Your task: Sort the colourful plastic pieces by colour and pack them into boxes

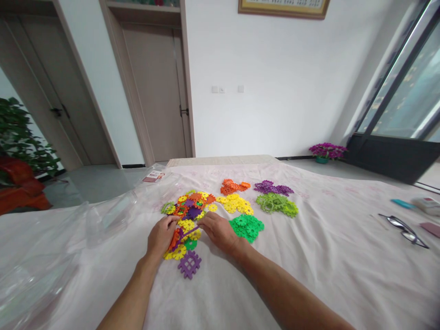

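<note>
My right hand (217,229) pinches the edge of a purple plastic building piece (190,231), seen nearly edge-on. My left hand (161,236) is closed, fingertips at the left side of the mixed pieces; what they hold, if anything, is hidden. Beside it an orange piece (174,240) is tilted among yellow flower-shaped pieces (179,252). A green flower piece (190,244) and a square purple window-like piece (189,264) lie closest to me. Just beyond my hands is a mixed heap (192,206) of orange, purple, yellow and green pieces.
Single-colour piles lie beyond and to the right: orange (230,186), purple (271,187), yellow (235,204), light green (275,204) and green (246,228). Clear plastic packaging (113,215) covers the left side. Eyeglasses (404,229) lie at the right on the cloth (309,261).
</note>
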Demonstrator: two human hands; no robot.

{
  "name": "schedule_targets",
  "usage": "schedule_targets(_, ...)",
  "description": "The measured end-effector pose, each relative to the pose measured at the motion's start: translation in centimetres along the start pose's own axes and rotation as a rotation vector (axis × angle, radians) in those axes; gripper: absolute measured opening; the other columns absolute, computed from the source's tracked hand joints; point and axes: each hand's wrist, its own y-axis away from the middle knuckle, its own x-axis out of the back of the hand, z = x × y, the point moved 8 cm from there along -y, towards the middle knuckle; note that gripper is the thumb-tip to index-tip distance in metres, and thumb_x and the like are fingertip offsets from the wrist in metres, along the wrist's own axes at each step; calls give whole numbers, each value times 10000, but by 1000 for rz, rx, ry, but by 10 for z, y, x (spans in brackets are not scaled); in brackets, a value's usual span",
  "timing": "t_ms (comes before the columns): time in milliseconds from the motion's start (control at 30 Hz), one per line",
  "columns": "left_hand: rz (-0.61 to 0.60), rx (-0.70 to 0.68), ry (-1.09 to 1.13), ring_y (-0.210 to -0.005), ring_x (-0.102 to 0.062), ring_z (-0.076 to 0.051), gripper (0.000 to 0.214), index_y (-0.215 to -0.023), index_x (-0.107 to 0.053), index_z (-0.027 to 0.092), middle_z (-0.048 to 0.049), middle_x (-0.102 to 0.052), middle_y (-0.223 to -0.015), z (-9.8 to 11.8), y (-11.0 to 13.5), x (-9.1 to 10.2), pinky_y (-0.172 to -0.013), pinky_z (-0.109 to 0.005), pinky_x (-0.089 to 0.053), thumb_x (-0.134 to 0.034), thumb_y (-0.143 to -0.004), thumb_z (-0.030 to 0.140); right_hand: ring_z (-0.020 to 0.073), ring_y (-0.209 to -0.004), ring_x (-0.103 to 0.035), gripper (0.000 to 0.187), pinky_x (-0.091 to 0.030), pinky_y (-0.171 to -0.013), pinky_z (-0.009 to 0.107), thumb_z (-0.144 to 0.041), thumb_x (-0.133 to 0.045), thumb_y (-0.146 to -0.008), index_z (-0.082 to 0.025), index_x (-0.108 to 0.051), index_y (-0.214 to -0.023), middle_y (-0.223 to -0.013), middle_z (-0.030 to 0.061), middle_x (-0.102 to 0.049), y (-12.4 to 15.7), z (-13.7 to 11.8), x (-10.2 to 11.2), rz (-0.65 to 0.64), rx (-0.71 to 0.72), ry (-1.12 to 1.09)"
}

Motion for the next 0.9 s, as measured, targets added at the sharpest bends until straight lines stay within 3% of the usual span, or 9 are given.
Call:
schedule_targets(133, 7, -8, -3, -1037, -643, -183, 283, -1018, -699, 290, 15, -715, -1127, -1, -1, 0, -872, -267, -449, -453, -885, 328, 153, -871, -601, 252, -452, -804, 254, -298, -444, -986, -203, -675, -949, -915, 44, -668, 2, 35, 26, 146, -159, -46)
schedule_targets(267, 11, -7, -7, -1024, -649, -177, 278, -1018, -700, 298, 20, -720, -1119, -4, -2, -2, -858, -260, -449, -461, -880, 337, 140, -701, -616, 273, -471, -671, 239, -323, -478, -918, -177, -677, -803, -741, 17, -661, 17, 100, 61, 350, -490, -124)
schedule_targets(367, 17, -3, -7, -1018, -654, -173, 276, -1007, -706, 305, 25, -723, -1115, -5, -2, -3, -848, -257, -453, -464, -877, 337, 126, -536, -592, 284, -473, -518, 224, -395, -536, -846, -149, -660, -775, -630, 6, -618, 42, 154, 82, 527, -747, -356)
schedule_targets(433, 18, 0, -5, -1028, -652, -172, 281, -1009, -708, 308, 25, -720, -1124, -5, -2, -3, -855, -259, -453, -460, -881, 342, 129, -520, -600, 281, -500, -487, 231, -417, -605, -786, -139, -644, -792, -637, 16, -624, 60, 183, 93, 716, -847, -585)
schedule_targets(533, 7, 10, -6, -1043, -644, -175, 284, -1022, -703, 310, 27, -713, -1142, -7, -3, -4, -868, -264, -450, -456, -886, 350, 154, -640, -670, 309, -580, -566, 265, -352, -721, -683, -151, -614, -893, -774, 44, -672, 84, 212, 102, 1031, -907, -908)
schedule_targets(600, -1, 13, -7, -1041, -640, -176, 286, -1028, -699, 305, 26, -711, -1149, -8, -3, -5, -869, -263, -447, -456, -887, 353, 167, -739, -696, 401, -605, -631, 281, -286, -764, -626, -171, -591, -969, -882, 49, -684, 92, 219, 103, 1155, -906, -999)
schedule_targets(667, -3, 12, -8, -1040, -635, -177, 289, -1031, -696, 298, 22, -709, -1152, -9, -3, -5, -869, -261, -444, -452, -888, 353, 172, -807, -699, 476, -608, -665, 283, -238, -770, -591, -183, -581, -1024, -966, 56, -687, 93, 219, 102, 1174, -895, -993)
schedule_targets(733, -7, 9, -9, -1042, -631, -179, 293, -1036, -690, 295, 19, -707, -1150, -8, -3, -5, -875, -264, -438, -442, -890, 354, 178, -848, -692, 482, -602, -684, 287, -219, -744, -586, -175, -596, -1043, -1025, 75, -690, 88, 213, 98, 1114, -880, -933)
schedule_targets(900, -14, 11, -6, -1053, -630, -182, 291, -1025, -685, 298, 19, -704, -1146, -4, -1, -3, -878, -273, -433, -434, -889, 354, 180, -811, -684, 319, -564, -686, 289, -221, -573, -659, -143, -679, -950, -958, 76, -715, 63, 183, 82, 806, -775, -664)
